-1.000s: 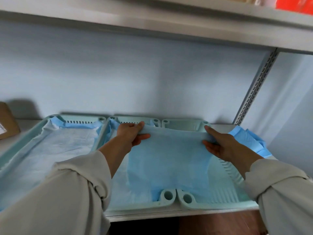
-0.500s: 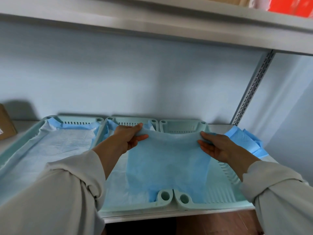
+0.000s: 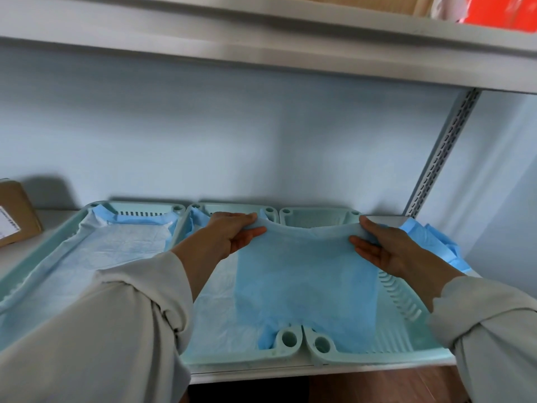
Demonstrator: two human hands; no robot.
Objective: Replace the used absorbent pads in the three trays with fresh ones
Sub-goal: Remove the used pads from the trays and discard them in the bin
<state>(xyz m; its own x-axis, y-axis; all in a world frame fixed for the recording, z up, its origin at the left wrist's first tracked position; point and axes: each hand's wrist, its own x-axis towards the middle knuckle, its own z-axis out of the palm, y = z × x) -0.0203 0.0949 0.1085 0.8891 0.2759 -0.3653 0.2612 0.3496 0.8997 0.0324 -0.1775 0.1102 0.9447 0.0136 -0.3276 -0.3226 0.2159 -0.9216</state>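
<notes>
blue pad [image 3: 305, 280] stretched between left hand [image 3: 232, 232] and right hand [image 3: 380, 248] grip

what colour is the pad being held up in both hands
Light blue; the pad shows clearly in the head view, held by the left hand and right hand.

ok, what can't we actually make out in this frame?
Head view only:
- Right tray floor: covered by the blue pad both hands hold.
- Left tray: near end hidden by the left sleeve.
- Brown box: cut off by the left edge; label unreadable.
</notes>
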